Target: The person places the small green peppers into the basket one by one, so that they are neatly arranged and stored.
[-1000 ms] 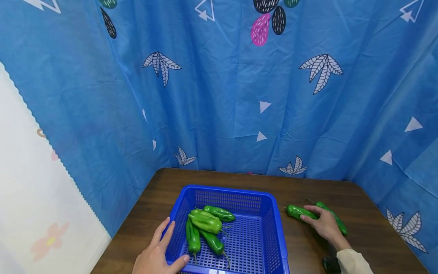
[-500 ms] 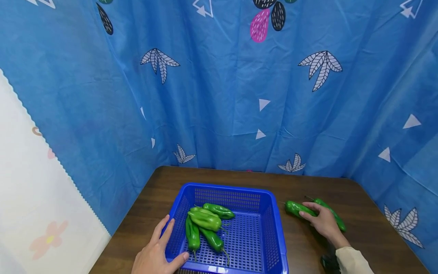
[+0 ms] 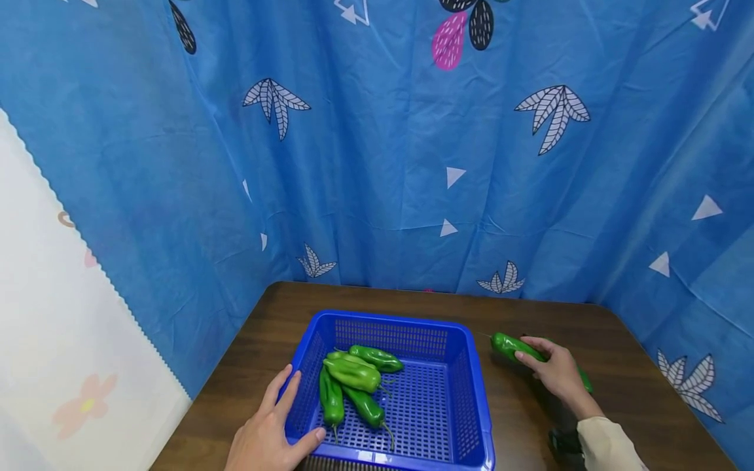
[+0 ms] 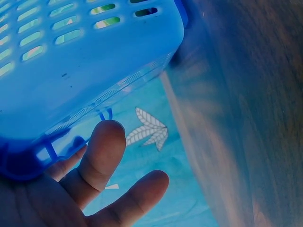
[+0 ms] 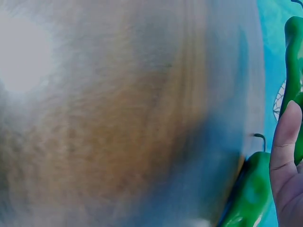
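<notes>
My right hand point(image 3: 559, 373) grips a green pepper point(image 3: 508, 343) between thumb and fingers, its thin stem pointing left. A second green pepper point(image 3: 586, 381) lies on the table, largely hidden behind that hand. In the right wrist view, the thumb point(image 5: 286, 142) presses the gripped pepper point(image 5: 293, 56), and the table pepper point(image 5: 251, 194) shows below it. My left hand point(image 3: 265, 425) rests at the left front corner of a blue plastic basket point(image 3: 485, 418), fingers spread along its side and thumb at the front rim. Inside, several green peppers point(image 3: 353, 374) lie heaped toward the left.
The basket stands on a brown wooden table point(image 3: 365, 297). Blue patterned curtain point(image 3: 400, 163) hangs behind the table and along its sides. A dark object point(image 3: 565, 441) sits at the right wrist beside the cream sleeve point(image 3: 609, 445).
The right hand has lifted the pepper slightly off the table, and the second pepper is now more covered by it. The left hand stays at the basket.
</notes>
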`<state>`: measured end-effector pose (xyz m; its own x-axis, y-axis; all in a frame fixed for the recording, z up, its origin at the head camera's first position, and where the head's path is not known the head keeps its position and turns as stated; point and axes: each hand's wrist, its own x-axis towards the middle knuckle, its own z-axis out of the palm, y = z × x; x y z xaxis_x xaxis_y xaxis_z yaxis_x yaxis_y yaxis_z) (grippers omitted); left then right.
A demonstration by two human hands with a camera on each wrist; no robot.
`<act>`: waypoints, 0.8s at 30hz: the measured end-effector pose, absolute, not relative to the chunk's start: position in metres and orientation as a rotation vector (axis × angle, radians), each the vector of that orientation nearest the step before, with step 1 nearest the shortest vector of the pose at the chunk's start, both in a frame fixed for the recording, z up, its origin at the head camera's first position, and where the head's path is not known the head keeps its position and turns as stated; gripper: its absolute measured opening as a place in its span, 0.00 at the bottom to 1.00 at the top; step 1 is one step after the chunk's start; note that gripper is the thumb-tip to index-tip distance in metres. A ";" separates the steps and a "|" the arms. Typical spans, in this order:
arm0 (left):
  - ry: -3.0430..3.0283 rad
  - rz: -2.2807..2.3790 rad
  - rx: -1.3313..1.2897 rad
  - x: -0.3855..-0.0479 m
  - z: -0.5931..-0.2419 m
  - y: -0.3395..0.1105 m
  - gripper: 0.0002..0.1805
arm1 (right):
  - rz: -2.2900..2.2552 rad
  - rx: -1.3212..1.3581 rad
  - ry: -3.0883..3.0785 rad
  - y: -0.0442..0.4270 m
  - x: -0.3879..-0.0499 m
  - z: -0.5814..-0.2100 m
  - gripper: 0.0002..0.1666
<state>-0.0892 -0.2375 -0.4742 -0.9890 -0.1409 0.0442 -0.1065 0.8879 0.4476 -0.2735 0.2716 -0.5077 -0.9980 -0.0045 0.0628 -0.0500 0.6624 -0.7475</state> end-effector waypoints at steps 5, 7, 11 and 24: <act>-2.990 -0.707 0.186 -0.089 -0.473 -0.238 0.58 | 1.281 0.017 -2.807 0.271 -0.273 -0.500 0.38; -2.993 -0.703 0.187 -0.090 -0.473 -0.238 0.59 | 1.282 0.003 -2.807 0.271 -0.273 -0.497 0.38; -2.985 -0.690 0.188 -0.090 -0.474 -0.239 0.59 | 1.298 0.000 -2.798 0.270 -0.272 -0.489 0.39; -2.961 -0.703 0.159 -0.088 -0.475 -0.240 0.58 | 1.304 0.030 -2.773 0.264 -0.273 -0.465 0.41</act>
